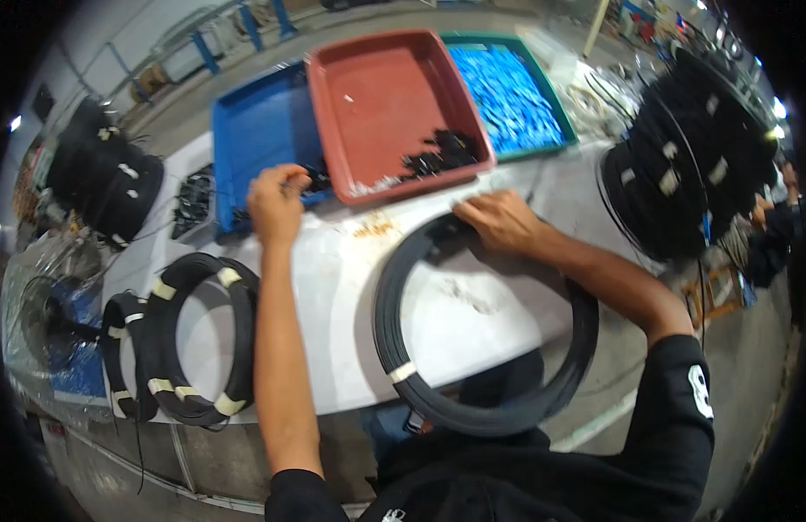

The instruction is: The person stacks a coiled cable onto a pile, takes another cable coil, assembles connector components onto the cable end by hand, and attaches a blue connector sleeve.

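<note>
A large coil of black cable (390, 322), bound with a pale tape band, stands in front of me, its lower part against my body. My right hand (500, 222) is closed around the top of this coil. My left hand (279, 204) is at the near edge of the blue tray (264, 130), fingers pinched together. Something small and dark shows at its fingertips, too small to name. Beside that hand, small black pieces (316, 177) lie in the tray's near corner.
A red tray (377, 96) with black pieces overlaps the blue one. The green tray (566, 122) holds blue pieces. Taped black coils (159, 348) stand at the left of the white table (333, 348). Large stacks of black coils (103, 174) flank the table, the bigger (690, 165) at right.
</note>
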Available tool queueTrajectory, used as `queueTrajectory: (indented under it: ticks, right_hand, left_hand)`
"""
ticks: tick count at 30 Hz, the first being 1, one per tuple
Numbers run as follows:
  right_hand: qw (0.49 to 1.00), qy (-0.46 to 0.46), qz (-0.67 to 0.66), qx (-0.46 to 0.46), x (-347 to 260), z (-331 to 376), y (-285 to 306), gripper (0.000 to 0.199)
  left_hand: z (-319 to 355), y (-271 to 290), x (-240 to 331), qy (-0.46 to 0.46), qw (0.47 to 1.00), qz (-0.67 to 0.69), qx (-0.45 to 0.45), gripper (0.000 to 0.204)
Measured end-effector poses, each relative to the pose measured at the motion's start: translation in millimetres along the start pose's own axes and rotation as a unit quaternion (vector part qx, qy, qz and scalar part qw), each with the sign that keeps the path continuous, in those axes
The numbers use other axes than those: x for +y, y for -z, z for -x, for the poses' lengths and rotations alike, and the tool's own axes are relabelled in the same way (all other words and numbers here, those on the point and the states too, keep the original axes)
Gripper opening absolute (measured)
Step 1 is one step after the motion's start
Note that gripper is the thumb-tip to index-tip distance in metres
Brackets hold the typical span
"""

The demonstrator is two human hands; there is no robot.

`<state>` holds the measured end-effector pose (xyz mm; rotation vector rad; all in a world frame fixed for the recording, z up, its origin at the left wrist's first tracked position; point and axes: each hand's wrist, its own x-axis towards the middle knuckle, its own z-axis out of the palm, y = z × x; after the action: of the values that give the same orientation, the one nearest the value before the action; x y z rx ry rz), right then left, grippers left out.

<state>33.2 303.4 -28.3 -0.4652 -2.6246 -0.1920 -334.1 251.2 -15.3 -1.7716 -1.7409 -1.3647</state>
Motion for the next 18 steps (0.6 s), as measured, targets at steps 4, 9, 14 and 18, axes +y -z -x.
queueTrajectory:
  ticks: [4,9,14,18]
  right_hand:
    - [0.995,-0.033,-0.068,0.066,-6.3,-16.9,0.8,0.025]
    - [0.971,-0.136,-0.149,0.129,-7.6,-20.3,20.2,0.018]
    - [0.952,-0.114,-0.234,0.162,-9.1,-19.1,11.7,0.031]
    - [0.961,-0.118,-0.214,0.128,-28.0,-16.6,26.3,0.040]
  left_hand:
    - [-0.9,22.9,42.7,0.080,0.991,0.108,0.009,0.012]
    - [28.3,-8.1,89.5,0.139,0.881,0.425,-0.154,0.022]
    - [40.2,-21.8,126.3,0.203,0.819,0.482,-0.237,0.019]
    - [40.5,-34.9,127.9,0.184,0.797,0.535,-0.210,0.025]
